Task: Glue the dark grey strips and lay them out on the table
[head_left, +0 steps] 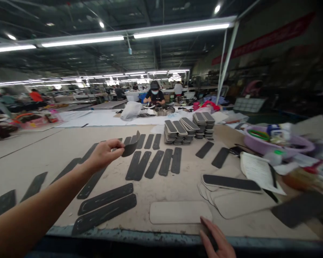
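My left hand (109,154) is raised over the table, its thumb and fingers pinching the end of a dark grey strip (131,147), which curves upward. Beneath and around it lie several flat dark strips (138,166) with rounded ends, some looking glossy. At the front edge, my right hand (216,238) is beside the right end of a pale rounded board (180,212). Its thumb and fingers close around something dark, too hidden to name. Right of the board lies a dark-topped, pale-rimmed piece (231,182) over several thin pale sheets (239,204).
Stacks of dark-topped pieces (188,129) stand toward the back. On the right are an open notebook (258,170) and a purple basin (282,148) of supplies. Across the table a person (154,96) works near a clear plastic bag (131,110). A post (228,61) rises behind.
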A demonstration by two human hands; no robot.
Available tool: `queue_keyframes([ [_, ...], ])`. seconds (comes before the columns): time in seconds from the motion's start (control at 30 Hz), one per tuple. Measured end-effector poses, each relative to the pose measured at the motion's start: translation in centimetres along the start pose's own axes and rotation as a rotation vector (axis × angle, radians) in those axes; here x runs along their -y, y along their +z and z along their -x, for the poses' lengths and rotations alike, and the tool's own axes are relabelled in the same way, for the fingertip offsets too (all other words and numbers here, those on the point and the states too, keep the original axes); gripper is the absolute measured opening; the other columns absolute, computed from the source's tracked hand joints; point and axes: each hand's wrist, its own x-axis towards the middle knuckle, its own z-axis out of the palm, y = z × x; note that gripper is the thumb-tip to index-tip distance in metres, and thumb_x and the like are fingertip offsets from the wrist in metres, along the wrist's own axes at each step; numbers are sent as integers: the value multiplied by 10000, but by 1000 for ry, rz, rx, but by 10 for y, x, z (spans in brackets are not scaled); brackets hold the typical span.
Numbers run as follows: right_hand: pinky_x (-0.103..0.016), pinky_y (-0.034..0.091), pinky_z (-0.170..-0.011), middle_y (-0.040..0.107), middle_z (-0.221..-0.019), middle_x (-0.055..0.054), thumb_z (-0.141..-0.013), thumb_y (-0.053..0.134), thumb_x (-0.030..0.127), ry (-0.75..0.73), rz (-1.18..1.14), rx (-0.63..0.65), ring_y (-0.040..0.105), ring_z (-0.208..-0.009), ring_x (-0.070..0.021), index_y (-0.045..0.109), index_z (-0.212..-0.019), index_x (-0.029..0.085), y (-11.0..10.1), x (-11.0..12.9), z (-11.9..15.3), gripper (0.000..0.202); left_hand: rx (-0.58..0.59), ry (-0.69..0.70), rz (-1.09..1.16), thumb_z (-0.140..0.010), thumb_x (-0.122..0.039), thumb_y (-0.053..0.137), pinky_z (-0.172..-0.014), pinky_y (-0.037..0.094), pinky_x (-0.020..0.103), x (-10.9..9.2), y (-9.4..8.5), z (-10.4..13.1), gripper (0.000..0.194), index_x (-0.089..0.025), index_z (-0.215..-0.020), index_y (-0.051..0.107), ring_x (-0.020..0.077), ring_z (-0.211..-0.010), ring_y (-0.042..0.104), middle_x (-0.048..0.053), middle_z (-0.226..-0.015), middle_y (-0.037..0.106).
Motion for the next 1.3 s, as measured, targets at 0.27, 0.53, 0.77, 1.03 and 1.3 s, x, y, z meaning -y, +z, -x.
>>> queue_keyframes([
  [0.27,-438,458,-972,601,-1229,-104,-771,696,560,471,-863,-46,585,-1087,-253,630,-1196,238,-7,53,-12,537,396,-252,801,-580,-346,785,-572,482,301,-83,49,93,200,-182,-632,683,210,-665,563,76,-779,619],
  [0.53,-225,473,-675,631,-853,-35,-711,784,474,554,-1087,-107,554,-770,-128,715,-923,184,-30,61,-8,366,348,-621,894,-440,-294,864,-632,532,273,-72,96,117,331,-180,-715,720,209,-726,607,50,-833,677],
  [0.77,-219,476,-629,579,-731,-20,-694,787,482,597,-993,-81,519,-682,-116,706,-814,143,-38,59,-10,369,422,-701,989,-525,-315,852,-656,525,276,-55,112,138,307,-164,-744,699,190,-688,592,45,-739,645],
  [1.03,-301,498,-579,549,-607,0,-708,634,659,597,-400,-46,534,-592,-172,686,-807,175,-27,34,-9,497,360,-821,1048,-531,-331,836,-429,293,177,-25,139,160,327,-124,-696,645,56,-478,345,-35,-595,456],
  [1.3,-301,409,-647,598,-590,3,-776,549,540,464,51,-20,557,-619,-193,653,-698,221,-37,39,-46,344,334,-814,862,-541,-481,803,-427,178,182,-4,171,156,431,-142,-706,596,60,-429,290,-71,-487,377],
])
